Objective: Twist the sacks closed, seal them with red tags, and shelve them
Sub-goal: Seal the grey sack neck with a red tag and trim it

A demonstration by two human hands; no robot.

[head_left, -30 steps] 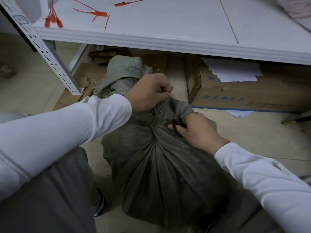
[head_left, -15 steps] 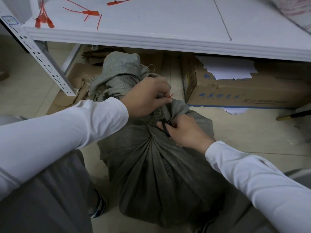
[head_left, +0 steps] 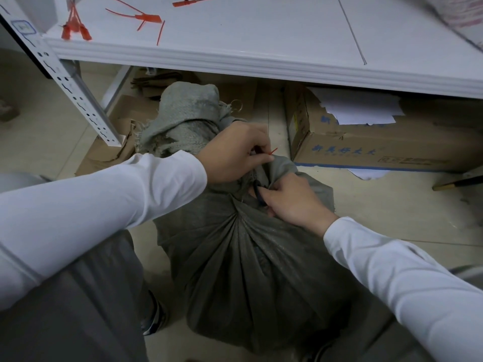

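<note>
We keep the sack (head_left: pixel 251 262) upright on the floor below the shelf (head_left: pixel 261 61), left hand (head_left: pixel 235 152) pinching the red tag (head_left: pixel 271 152) at the twisted neck while the right hand (head_left: pixel 292 199) clenches a dark loop against the gathered cloth so the twist cannot unwind.

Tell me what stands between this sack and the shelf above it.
Nothing visible blocks the way. The sack stands on the floor in front of the shelf, whose near part holds only loose red tags. Both hands are at its neck.
</note>
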